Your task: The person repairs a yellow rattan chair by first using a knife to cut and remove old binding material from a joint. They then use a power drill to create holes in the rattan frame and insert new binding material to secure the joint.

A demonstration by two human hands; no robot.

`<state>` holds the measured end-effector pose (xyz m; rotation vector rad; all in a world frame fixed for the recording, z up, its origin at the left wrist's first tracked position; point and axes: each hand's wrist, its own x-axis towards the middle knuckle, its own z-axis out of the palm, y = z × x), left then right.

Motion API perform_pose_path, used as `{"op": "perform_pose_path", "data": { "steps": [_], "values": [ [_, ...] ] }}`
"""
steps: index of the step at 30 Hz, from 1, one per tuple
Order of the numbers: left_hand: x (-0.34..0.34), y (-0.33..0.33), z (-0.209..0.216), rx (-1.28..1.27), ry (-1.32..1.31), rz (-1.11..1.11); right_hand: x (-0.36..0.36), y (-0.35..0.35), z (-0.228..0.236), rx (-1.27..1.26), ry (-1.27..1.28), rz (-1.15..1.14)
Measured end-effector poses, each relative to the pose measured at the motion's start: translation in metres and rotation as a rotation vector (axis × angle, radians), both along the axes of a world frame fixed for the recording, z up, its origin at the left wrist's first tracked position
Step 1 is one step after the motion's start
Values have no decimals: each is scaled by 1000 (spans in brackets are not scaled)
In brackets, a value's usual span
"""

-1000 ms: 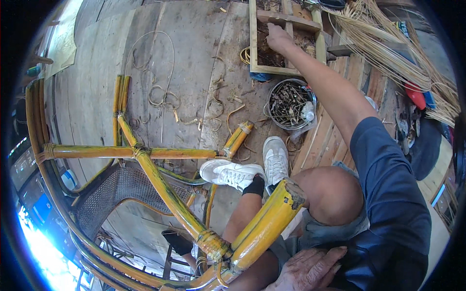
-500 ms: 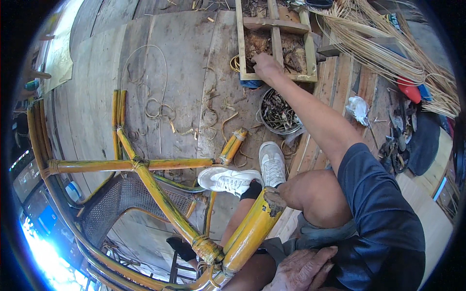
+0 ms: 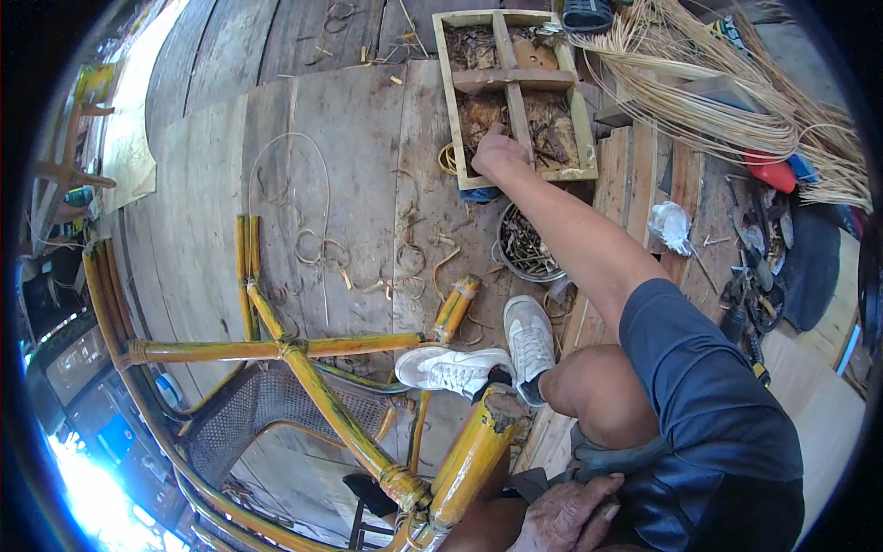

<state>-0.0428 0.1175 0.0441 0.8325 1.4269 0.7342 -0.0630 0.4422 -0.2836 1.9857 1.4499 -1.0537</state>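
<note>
My right hand [image 3: 501, 155] reaches into the near-left compartment of a wooden divided box [image 3: 577, 173]. Its fingers are bent down and closed among the small bits there; whatever they pinch is hidden. Low in the view, my left hand [image 3: 568, 515] rests close to my lap, with fingers curled together. I cannot see what, if anything, lies inside it. Just left of that hand rises a yellow-green bamboo frame [image 3: 354, 428], its poles lashed at the joints with cane strips. One thick cut pole end [image 3: 501, 409] points up beside my knee.
A metal bowl [image 3: 524, 248] of small scraps sits below the box. Bundles of pale cane strips [image 3: 681, 83] lie at the upper right. Hand tools [image 3: 759, 276] and a crumpled white bag [image 3: 670, 225] are on the right. Cane shavings [image 3: 322, 248] litter the plank floor.
The whole scene has shifted down as the view tilted. My right hand stays in the same compartment, slightly farther in. My left hand remains near my lap, its fingers a little more curled.
</note>
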Motion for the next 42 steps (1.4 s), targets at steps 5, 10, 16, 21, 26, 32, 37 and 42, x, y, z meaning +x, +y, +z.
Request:
{"op": "perform_pose_path", "data": {
  "steps": [5,10,16,21,26,32,37,42],
  "values": [
    [2,1,-1,5,21,-40,11,-6,-24,336,344,-237],
    [0,1,-3,1,29,-57,22,-6,-31,385,299,-11],
    [-1,3,-4,5,32,-68,9,-14,-24,221,76,153],
    [-1,2,-4,10,33,-65,7,-13,-25,266,29,183],
    [-1,0,-3,24,50,-59,9,-9,-33,442,45,161],
    [0,-2,-1,71,38,-57,31,31,-29,436,200,313],
    [-3,2,2,59,-43,-21,39,81,-22,437,128,611],
    [-6,8,4,29,-18,-61,57,90,-8,171,366,499]
  ]
}}
